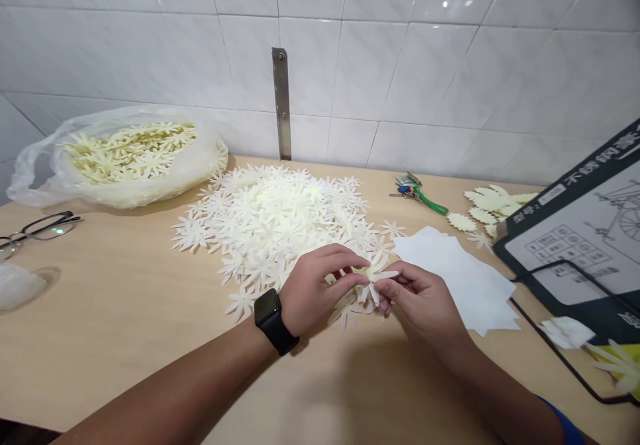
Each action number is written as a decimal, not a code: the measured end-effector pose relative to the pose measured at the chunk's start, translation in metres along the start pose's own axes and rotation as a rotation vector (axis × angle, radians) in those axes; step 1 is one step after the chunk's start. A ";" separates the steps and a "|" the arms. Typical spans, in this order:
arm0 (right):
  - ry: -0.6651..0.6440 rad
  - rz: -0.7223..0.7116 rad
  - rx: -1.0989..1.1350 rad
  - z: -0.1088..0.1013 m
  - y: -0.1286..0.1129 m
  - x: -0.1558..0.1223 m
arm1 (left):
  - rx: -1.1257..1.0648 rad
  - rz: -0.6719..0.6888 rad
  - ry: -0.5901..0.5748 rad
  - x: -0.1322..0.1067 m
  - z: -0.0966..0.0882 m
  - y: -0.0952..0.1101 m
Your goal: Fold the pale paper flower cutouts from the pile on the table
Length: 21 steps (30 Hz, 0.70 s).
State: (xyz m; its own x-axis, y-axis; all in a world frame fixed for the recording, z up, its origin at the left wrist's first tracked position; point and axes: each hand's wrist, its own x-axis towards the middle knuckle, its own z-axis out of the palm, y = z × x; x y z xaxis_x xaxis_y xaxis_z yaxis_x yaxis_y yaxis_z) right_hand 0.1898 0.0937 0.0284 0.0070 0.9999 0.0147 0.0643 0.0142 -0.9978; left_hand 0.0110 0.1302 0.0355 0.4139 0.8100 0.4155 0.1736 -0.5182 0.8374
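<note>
Narrow-petalled, thin, cream-white flower cutout (375,274) is pinched by the nearly closed left hand (315,288) and right hand (427,302), probably to hold it steady.

The left forearm (190,382) slants in from the lower left, the right forearm (505,388) from the lower right. The left hand (317,285) and right hand (427,302) nearly meet, thumbs (347,286) opposing bent fingers (343,260) in pinches.
</note>
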 end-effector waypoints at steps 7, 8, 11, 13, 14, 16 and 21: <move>-0.014 -0.032 0.028 0.001 -0.002 0.000 | -0.337 -0.290 -0.157 -0.001 0.002 0.004; -0.022 -0.038 0.028 0.001 -0.002 0.001 | -0.375 -0.324 -0.164 -0.001 0.003 0.003; -0.058 -0.054 0.037 0.001 0.000 0.001 | -0.467 -0.416 -0.147 -0.002 0.005 0.002; -0.075 -0.052 0.047 0.001 0.002 0.001 | -0.501 -0.449 -0.112 0.000 0.004 0.002; -0.077 -0.049 0.041 0.000 0.002 0.001 | -0.507 -0.454 -0.090 0.001 0.002 0.003; -0.069 -0.049 -0.004 -0.001 0.002 0.000 | -0.515 -0.456 -0.030 0.005 -0.001 0.003; -0.010 -0.139 -0.132 -0.004 -0.003 0.002 | -0.637 -0.502 0.174 0.012 -0.009 -0.001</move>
State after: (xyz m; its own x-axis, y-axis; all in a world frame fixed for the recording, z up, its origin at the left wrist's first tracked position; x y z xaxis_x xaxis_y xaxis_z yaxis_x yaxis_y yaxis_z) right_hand 0.1933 0.0954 0.0313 -0.0206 0.9884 0.1504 0.1940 0.1515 -0.9692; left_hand 0.0079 0.1426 0.0424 0.2688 0.9616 -0.0560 -0.2603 0.1285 0.9570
